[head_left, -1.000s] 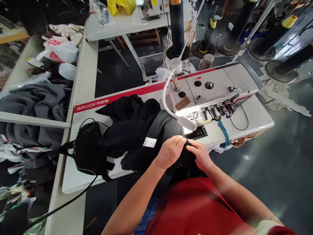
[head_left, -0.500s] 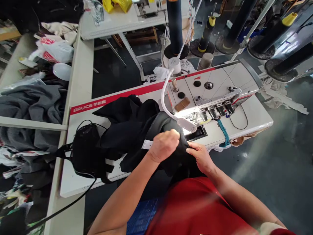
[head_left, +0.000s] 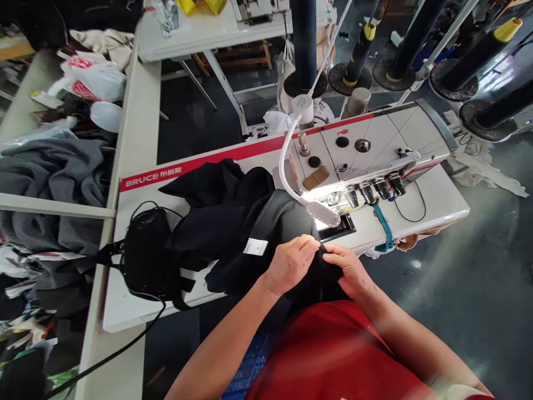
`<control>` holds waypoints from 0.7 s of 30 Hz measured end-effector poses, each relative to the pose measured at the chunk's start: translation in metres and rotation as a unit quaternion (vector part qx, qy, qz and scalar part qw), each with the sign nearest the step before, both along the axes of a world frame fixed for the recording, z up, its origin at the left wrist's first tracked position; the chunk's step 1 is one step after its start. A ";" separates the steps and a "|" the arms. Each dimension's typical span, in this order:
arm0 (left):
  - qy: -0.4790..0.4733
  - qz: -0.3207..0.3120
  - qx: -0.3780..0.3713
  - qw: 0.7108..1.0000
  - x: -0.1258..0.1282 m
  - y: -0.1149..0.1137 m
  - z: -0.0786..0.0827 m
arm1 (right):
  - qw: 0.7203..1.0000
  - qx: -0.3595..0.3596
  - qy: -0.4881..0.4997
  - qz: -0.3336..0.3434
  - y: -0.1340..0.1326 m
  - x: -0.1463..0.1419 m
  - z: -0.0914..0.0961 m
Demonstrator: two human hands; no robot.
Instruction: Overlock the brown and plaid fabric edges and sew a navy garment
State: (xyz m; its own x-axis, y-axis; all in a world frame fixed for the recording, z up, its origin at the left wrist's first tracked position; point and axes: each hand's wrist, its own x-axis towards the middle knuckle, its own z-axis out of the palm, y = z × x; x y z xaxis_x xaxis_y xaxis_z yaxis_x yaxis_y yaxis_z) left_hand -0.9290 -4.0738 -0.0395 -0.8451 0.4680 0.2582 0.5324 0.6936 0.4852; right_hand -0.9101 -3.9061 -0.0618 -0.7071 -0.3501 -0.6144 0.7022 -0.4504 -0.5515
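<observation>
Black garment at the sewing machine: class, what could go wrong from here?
The garment is bunched between the left hand and right hand, close beside the sewing machine, so a fold might catch there. The bag sits beside the garment; its cord trails off the table and could snag, dragging the bag down.

A black sweatshirt-weight garment [head_left: 220,216] lies bunched in soft folds across the white sewing table [head_left: 129,308], with a dark grey panel [head_left: 287,222] turned up and a small white label [head_left: 255,246] sewn near its seam. The left hand [head_left: 289,265] and right hand [head_left: 347,271] pinch its near edge together, lifting it slightly off the table.
</observation>
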 end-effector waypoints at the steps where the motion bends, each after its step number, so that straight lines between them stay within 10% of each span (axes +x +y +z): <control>1: 0.011 -0.009 -0.017 1.000 -0.001 0.000 0.001 | 1.000 0.005 0.004 0.001 0.000 0.000 0.001; 12: 0.159 -0.117 -0.185 0.963 -0.009 0.009 0.004 | 0.980 0.166 0.113 -0.008 -0.003 0.005 0.005; 21: 0.130 0.020 -0.105 0.986 -0.017 -0.007 -0.011 | 0.995 0.091 0.014 -0.046 0.000 0.003 0.002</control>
State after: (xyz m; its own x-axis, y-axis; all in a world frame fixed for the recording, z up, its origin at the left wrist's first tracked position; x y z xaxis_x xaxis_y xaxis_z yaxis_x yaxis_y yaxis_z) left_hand -0.9461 -4.0807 -0.0501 -0.7822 0.5011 0.3702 0.5895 0.7876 0.1794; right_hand -0.9068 -3.9064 -0.0600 -0.7486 -0.1676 -0.6415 0.6458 -0.4032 -0.6483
